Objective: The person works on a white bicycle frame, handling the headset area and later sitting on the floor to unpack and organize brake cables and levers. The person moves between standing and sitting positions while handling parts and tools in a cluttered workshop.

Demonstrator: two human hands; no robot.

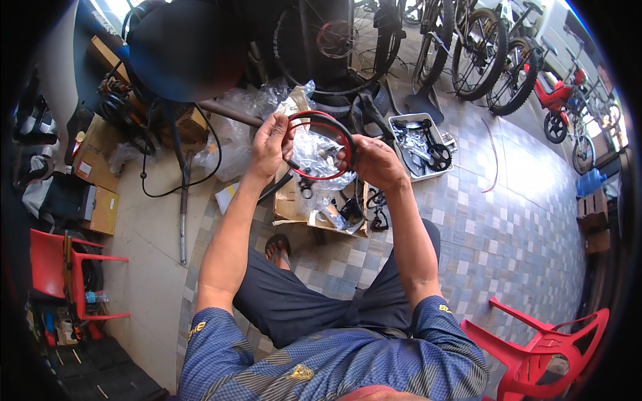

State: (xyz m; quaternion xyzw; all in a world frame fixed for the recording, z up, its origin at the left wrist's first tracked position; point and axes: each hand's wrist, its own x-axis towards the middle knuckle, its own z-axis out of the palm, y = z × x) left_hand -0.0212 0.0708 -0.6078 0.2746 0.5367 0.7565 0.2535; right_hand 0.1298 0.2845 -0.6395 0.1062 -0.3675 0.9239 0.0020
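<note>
A coil of thin red and black bicycle cable housing (pixel 326 178) is held up in front of me, bent into a ring. My left hand (pixel 269 146) is closed on its left side, thumb and fingers pinching the loops. On the opposite side, my right hand (pixel 378 162) wraps its fingers round the coil. Beneath the ring stands an open cardboard box (pixel 287 208) with clear plastic wrap (pixel 319 155) and dark small parts in it. The ends of the housing are partly hidden by my fingers.
A white tray (pixel 428 176) of metal bicycle parts, including a crankset (pixel 438 158), sits beyond my right hand. Several bicycles (pixel 480 53) stand at the far right. Red plastic chairs (pixel 545 347) flank me. A metal pipe (pixel 184 224) and cardboard boxes (pixel 100 208) are at left.
</note>
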